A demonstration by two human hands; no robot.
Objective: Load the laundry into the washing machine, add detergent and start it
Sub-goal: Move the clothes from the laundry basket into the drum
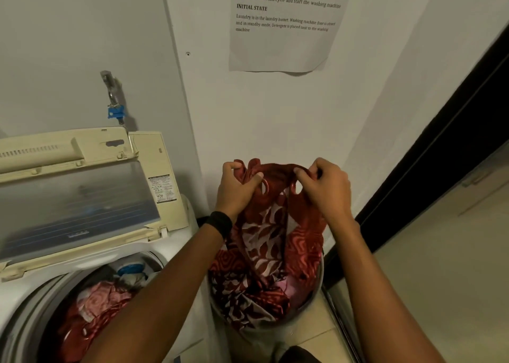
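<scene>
**Both hands on the red cloth, above the basket**

My left hand (237, 186) is curled tight. Its thumb and fingers pinch a bunched top edge of a dark red fabric printed with pale leaf shapes and pink swirls (270, 225). My right hand (325, 189) is curled the same way and pinches the same edge just beside the left, with a short stretch of cloth pulled between them. A black band (219, 223) sits on my left wrist.

The fabric hangs from my hands in long folds. Its lower part lies heaped in a pale round laundry basket (321, 277) on the floor, directly below my hands and against the wall. The heap hides most of the basket's rim and all of its inside, and I cannot tell whether it is one piece of cloth or several.

To my left, just beside the basket, stands a white top-loading washing machine (176, 255). Its cream lid with a tinted window (82, 197) is raised against the wall. Red and pink laundry (93, 307) lies in the drum, partly covered by my left forearm and cut off by the lower edge of view. Near the drum's rim is something blue that I cannot make out.
</scene>
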